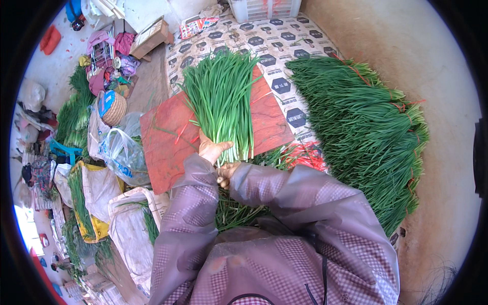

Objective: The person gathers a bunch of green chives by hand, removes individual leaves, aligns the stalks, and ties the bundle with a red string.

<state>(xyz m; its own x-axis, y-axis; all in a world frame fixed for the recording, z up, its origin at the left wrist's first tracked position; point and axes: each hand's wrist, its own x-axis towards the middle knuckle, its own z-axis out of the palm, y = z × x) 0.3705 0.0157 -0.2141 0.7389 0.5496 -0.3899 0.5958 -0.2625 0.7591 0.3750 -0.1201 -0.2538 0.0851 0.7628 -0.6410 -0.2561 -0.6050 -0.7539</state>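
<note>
A large sheaf of green garlic chives (pixel 225 95) lies on a red board (pixel 164 152), its leaves pointing away from me and its pale stems towards me. My left hand (pixel 212 148) is on the left side of the stems, thumb laid across them. At the cut stem ends, just below, is my right hand (pixel 227 174), fingers curled; the sleeve and stems partly hide what it grips. Red ties (pixel 305 157) lie in a heap at the board's lower right, beside loose chives (pixel 272 158). Single red strips lie on the board.
Many tied chive bundles (pixel 358 126) are stacked at the right by the wall. At the left are a clear plastic bag (pixel 124 152), a woven basket (pixel 114 108), a cloth-lined white crate (pixel 131 228) and a yellow crate (pixel 97 228). A wooden stool (pixel 150 36) and white plastic crate (pixel 267 9) stand farther off.
</note>
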